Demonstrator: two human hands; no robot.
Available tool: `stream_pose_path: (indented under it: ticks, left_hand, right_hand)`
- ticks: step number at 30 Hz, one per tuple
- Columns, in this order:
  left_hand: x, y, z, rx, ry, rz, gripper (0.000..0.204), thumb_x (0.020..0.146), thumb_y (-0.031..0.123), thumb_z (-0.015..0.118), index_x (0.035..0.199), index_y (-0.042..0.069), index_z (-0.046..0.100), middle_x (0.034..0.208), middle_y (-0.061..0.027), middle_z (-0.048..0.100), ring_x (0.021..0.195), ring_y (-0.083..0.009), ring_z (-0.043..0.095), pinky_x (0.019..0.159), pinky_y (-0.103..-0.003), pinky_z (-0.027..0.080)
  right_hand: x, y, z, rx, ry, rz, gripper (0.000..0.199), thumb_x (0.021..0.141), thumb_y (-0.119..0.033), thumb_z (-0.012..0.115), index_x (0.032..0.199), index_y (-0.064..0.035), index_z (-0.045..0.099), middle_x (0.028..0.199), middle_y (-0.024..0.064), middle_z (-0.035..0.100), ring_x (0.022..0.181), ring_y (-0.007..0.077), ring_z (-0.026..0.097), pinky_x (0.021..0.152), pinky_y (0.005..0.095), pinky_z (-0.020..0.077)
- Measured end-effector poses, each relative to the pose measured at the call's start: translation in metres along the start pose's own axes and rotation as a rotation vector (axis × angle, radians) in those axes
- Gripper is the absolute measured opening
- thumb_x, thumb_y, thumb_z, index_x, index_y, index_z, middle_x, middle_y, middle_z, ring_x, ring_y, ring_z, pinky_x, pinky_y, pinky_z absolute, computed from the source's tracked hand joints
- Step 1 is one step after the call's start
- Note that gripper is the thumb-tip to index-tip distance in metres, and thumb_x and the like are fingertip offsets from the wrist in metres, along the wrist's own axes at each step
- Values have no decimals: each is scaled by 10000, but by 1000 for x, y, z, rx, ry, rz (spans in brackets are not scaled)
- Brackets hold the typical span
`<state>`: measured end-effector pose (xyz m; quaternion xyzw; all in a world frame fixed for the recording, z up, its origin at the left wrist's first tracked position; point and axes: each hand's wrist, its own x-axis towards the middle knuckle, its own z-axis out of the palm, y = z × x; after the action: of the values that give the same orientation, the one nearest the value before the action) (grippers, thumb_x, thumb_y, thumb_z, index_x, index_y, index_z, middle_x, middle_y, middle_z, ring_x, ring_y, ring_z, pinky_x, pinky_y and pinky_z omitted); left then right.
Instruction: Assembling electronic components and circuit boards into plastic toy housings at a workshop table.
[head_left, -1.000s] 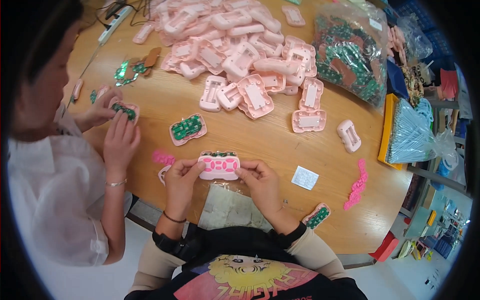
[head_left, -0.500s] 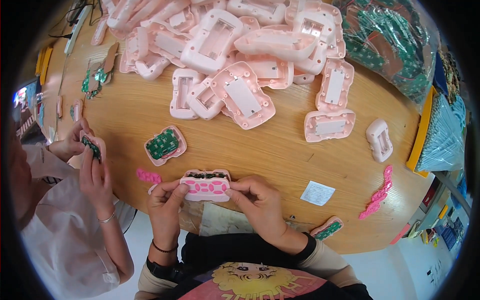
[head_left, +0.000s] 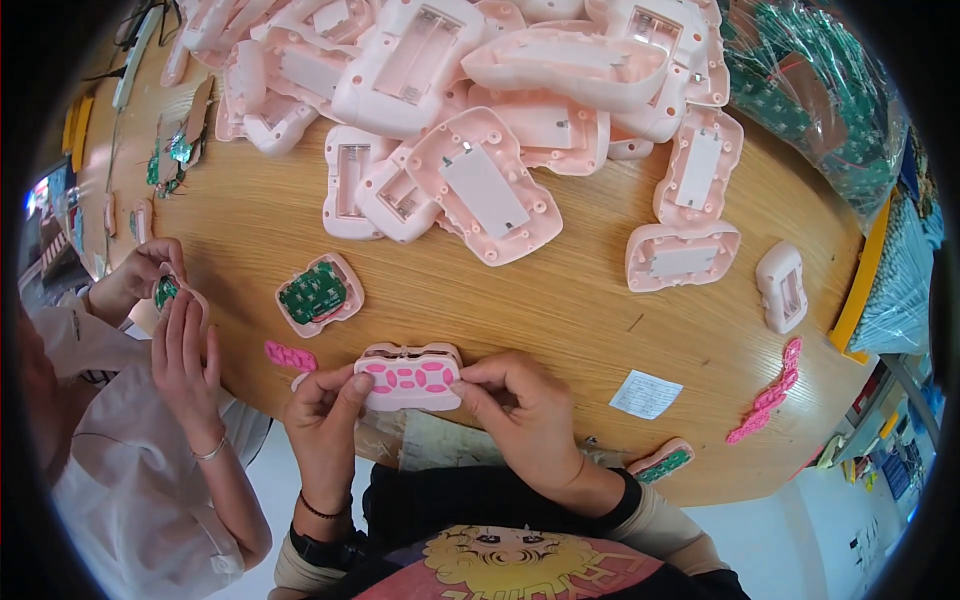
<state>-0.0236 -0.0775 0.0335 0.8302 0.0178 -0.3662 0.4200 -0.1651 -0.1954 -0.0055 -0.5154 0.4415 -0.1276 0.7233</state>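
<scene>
Between my hands is a pale pink handheld controller (head_left: 408, 378), its bright pink button side facing me. My left hand (head_left: 325, 420) pinches its left end between thumb and fingers. At the right end, my right hand (head_left: 520, 415) grips it the same way. A narrow dark gap runs along the controller's far edge; what lies inside is mostly hidden. To the left of it on the table are a pink rubber button pad (head_left: 290, 356) and a pink half shell with a green circuit board (head_left: 312, 292).
Pink shells (head_left: 490, 190) are heaped at the back, beside a clear bag of circuit boards (head_left: 815, 100). A paper slip (head_left: 646, 394), a button-pad strip (head_left: 768, 395) and a shell with a board (head_left: 662, 461) lie at right. A co-worker's hands (head_left: 188, 335) hold another shell at left.
The controller has tilted, and less of the dark inside shows along its far edge. Both my hands still grip its ends. The whole view has shifted slightly. The co-worker's hands have moved a little.
</scene>
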Motion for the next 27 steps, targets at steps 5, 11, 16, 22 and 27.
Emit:
stream_pose_path:
  ticks: [5,11,16,22,27]
  left_hand:
    - [-1,1,1,17,-6,11,138,827,94,670,913,-9,640,729,2,615,622,-39,509,564,-171,391]
    - [0,2,-1,74,-3,25,149,823,102,676,908,-16,646,720,4,603,630,-43,508,570,-178,398]
    - [0,3,-1,68,3,10,147,821,106,680,897,-16,648,723,1,604,635,-49,511,574,-182,403]
    - [3,-2,-6,166,-29,59,154,856,115,634,935,-16,635,763,-42,642,634,-86,571,584,-209,451]
    - [5,-2,-7,192,-57,46,155,854,123,639,925,-15,633,758,-44,641,641,-91,573,584,-213,453]
  right_hand:
    - [0,-1,0,-13,4,-27,103,764,-9,676,827,-10,594,724,97,567,605,173,560,524,270,436]
    - [2,0,1,39,5,-19,95,768,-5,669,826,-12,593,729,97,571,598,182,566,520,273,437]
    - [2,-1,0,2,-9,-22,97,765,-5,668,827,-16,595,725,95,570,598,185,566,517,279,437]
    - [3,-3,-5,-79,-87,5,125,783,20,663,898,18,613,829,75,607,720,107,609,594,213,499]
    - [4,-8,-3,-46,-65,34,114,769,12,664,864,-2,603,774,88,581,650,153,583,552,249,468]
